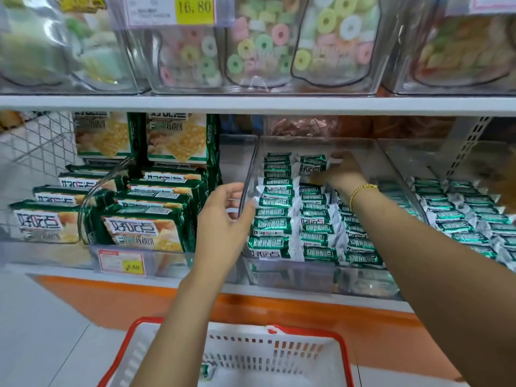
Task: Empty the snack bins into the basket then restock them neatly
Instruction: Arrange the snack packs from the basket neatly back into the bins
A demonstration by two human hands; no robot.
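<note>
A clear plastic bin (293, 277) on the lower shelf holds neat rows of small green-and-silver snack packs (275, 226). My left hand (226, 216) grips the bin's left wall, thumb toward the inside and fingers outside. My right hand (339, 171) reaches deep into the bin and pinches one snack pack (312, 163) at the back of the middle row. A white basket with a red rim (315, 356) stands on the floor below my arms; one small green pack (206, 371) lies in it.
To the left, a clear bin holds large green cracker packs (145, 224) with a price tag (121, 262) on its front. To the right, another bin holds several more small packs (469, 216). The shelf above carries clear tubs of ring candies (265, 46). An orange plinth (279, 308) runs below.
</note>
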